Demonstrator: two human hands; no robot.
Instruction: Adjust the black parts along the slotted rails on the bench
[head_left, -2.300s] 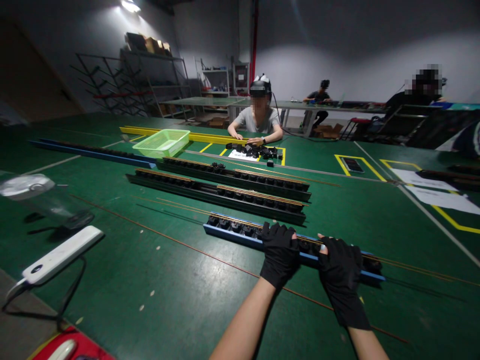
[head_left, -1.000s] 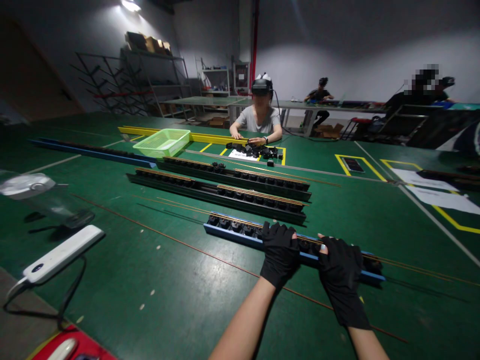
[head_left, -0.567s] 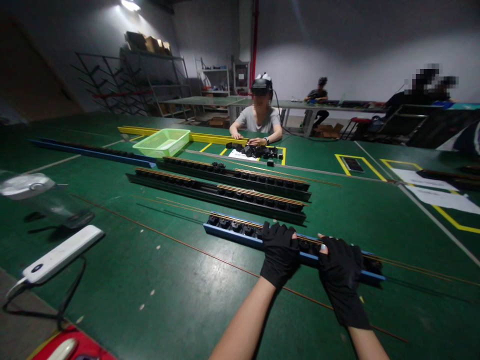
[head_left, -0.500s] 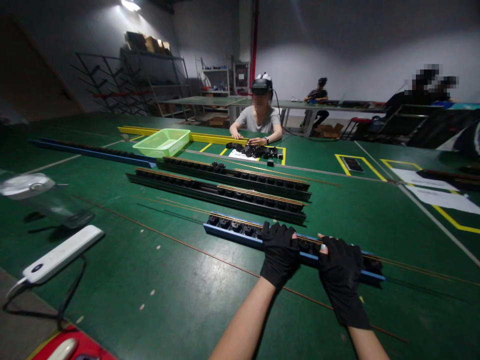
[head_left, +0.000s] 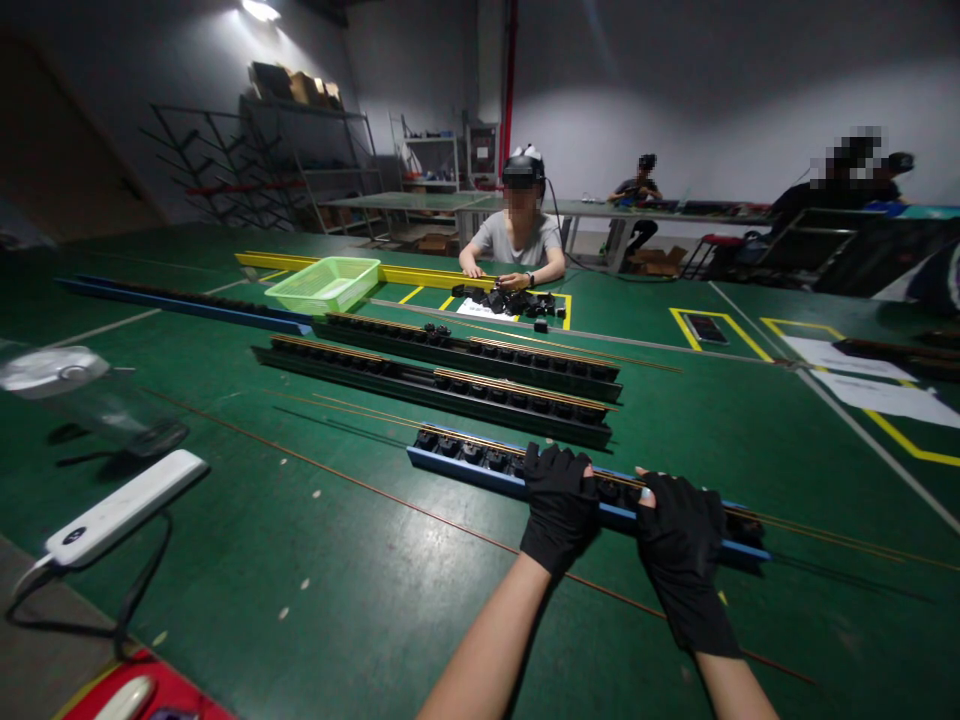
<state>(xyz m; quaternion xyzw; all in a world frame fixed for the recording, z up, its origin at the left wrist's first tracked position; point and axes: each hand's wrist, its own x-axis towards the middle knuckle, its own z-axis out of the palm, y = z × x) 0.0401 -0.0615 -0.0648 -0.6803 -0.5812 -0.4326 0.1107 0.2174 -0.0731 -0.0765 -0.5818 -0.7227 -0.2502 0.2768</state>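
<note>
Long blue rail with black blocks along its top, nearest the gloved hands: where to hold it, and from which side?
Probably by the bare blue side face of the long blue rail, coming from the near side, with two spaced holds like the black-gloved left hand and black-gloved right hand. It lies long and flat, and the small black blocks crowd its top.

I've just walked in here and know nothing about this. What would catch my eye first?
First come the black-gloved left hand and right hand, lying on a long blue rail near the bottom of the view. Beyond it run two dark rails loaded with black parts. Farther off, a bright green basket stands left of a seated person wearing a headset, with a heap of black pieces in front of them.
</note>
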